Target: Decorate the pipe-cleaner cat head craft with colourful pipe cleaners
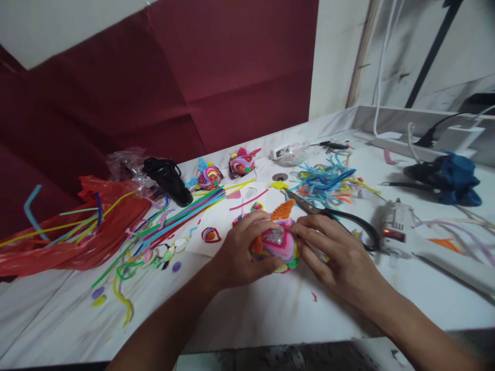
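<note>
Evidently, the left hand [242, 250] curls round a colourful fuzzy figure [284, 248] at the white table's [247, 319] front half; the right hand [340, 252] meets its side, though whether it pinches cannot be told. Scissors [319, 210] lie just beyond, a glue gun [400, 229] rightward. Dark red sheeting [247, 56] hangs behind. Print on a small white pack [281, 151] is too small to read.
</note>
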Available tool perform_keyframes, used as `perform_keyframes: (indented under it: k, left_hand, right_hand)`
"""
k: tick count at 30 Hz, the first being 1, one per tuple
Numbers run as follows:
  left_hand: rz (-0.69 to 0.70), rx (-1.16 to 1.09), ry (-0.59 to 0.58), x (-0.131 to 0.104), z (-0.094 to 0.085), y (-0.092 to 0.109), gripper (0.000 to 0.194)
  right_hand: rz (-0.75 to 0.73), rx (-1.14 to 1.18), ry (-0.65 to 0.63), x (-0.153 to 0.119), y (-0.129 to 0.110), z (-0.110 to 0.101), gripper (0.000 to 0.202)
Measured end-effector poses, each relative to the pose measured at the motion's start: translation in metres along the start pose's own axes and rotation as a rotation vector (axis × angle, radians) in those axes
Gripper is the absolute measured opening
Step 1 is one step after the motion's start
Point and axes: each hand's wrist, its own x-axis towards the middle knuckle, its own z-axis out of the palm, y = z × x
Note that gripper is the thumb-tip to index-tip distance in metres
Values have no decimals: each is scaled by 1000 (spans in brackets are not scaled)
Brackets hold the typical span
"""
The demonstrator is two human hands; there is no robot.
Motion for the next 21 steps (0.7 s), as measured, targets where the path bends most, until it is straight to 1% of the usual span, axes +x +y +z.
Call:
perform_keyframes:
  k: [3,8,15,21]
  left_hand:
    - [22,6,13,0,2,-1,49]
    - [16,26,30,-2,4,-1,45]
    - [9,25,60,-1,5,3,33]
    - [12,16,80,-1,8,4,33]
  right_hand:
    - [-6,-7,-8,0,0,-1,21]
    - [-5,28,-14,0,0,-2,21]
    - [11,35,-5,-1,-2,-2,22]
    - [-11,23,-10,-3,-3,-2,21]
